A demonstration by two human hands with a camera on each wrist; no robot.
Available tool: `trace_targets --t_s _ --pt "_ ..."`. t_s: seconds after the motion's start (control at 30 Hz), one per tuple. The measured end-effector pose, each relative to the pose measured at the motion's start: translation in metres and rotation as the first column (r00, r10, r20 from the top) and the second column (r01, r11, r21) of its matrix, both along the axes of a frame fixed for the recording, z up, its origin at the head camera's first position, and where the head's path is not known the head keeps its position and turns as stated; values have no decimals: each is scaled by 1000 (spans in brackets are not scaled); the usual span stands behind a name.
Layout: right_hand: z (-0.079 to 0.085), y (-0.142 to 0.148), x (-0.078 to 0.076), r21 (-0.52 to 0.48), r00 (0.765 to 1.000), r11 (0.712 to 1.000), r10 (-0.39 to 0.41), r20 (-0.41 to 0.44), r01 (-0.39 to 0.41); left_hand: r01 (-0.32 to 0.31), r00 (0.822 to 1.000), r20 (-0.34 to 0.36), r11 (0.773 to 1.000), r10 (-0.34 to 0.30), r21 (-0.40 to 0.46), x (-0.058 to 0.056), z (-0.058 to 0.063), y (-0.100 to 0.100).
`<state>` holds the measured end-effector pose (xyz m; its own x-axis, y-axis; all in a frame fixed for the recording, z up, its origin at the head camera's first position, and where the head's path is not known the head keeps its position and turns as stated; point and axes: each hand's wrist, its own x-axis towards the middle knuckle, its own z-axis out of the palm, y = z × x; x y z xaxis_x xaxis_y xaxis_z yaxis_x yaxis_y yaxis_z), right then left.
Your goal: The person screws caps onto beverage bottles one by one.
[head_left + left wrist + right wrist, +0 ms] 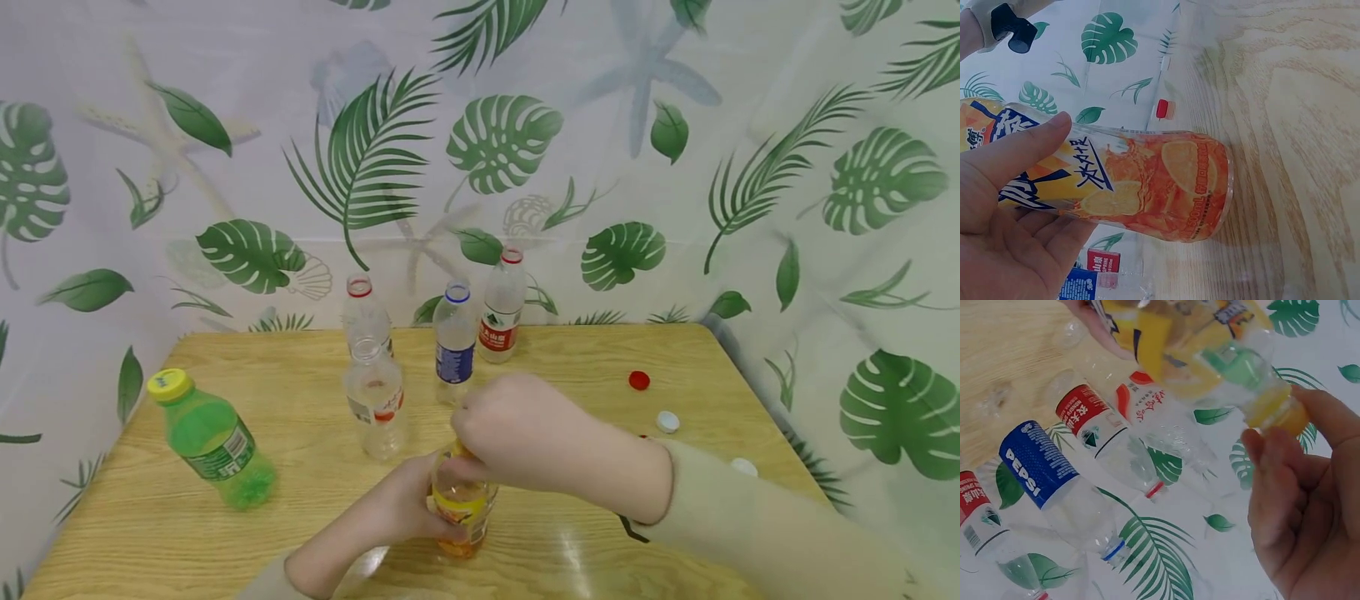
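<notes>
My left hand [405, 507] grips a clear plastic drink bottle [459, 504] around its body near the front of the table. In the left wrist view, that bottle's label [1166, 181] is yellow and orange with printed fruit slices, and the thumb [1035, 144] lies across it. Over its top is my right hand [525, 421], thumb and fingers pinching the orange-yellow cap [1291, 419]. The cap sits at the bottle's neck in the right wrist view and is mostly hidden by the hand in the head view.
Behind the hands stand uncapped bottles: a clear one [378, 408], a blue-labelled Pepsi one [454, 342] and red-rimmed ones [502, 312]. A green bottle [221, 446] with a yellow cap stands left. Loose red [639, 380] and white caps [667, 422] lie right. A patterned curtain [525, 167] hangs behind.
</notes>
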<state>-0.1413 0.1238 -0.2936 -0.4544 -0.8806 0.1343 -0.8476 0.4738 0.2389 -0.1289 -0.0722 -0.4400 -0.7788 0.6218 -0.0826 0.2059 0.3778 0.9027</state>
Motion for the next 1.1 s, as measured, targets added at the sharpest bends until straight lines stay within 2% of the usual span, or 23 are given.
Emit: trace_targets --t_s 0.07,0.13,0.23,0.3,0.37,0.43,0.53,0.6,0.7,0.8,0.9,1.0,1.1 --pt "-5 -2 -1 -14 999 1000 -8 -51 8 0 1000 7 1000 0 8 0 -1 1" --pt "-7 -1 -3 -28 999 1000 -6 -50 5 7 1000 1 1000 -7 6 -1 -1 2" --pt "0 6 -5 -41 995 998 45 87 -42 7 1000 -5 1000 -7 -6 -1 -2 4" --pt "7 12 -6 -48 974 996 88 207 -80 7 1000 -17 1000 -7 -17 -1 -3 4" --pt "13 15 -7 -55 943 993 116 313 -104 -3 1000 -26 1000 3 -24 0 -3 4" --pt "15 16 -9 -51 927 993 119 354 -108 -5 1000 -31 1000 5 -18 0 -3 3" --pt "14 14 -10 -46 930 997 80 358 -68 -11 1000 -29 1000 11 -15 1 -2 3" --pt "12 12 -8 -32 943 999 31 331 -21 -13 1000 -13 1000 12 -12 1 -2 3" --pt "8 7 -5 -16 967 999 -37 251 43 -20 1000 -4 1000 20 -19 1 0 4" --pt "4 3 -2 -20 987 998 -60 149 64 -28 999 -19 999 28 -32 2 1 4" --pt "3 5 -4 -39 992 998 -35 119 39 -31 999 -42 999 30 -36 2 1 4" --pt "5 12 -9 -67 978 997 50 202 -37 -25 998 -58 999 23 -30 2 2 3" --pt "7 18 -12 -98 947 989 137 289 -113 -21 998 -62 1000 20 -19 2 2 2"
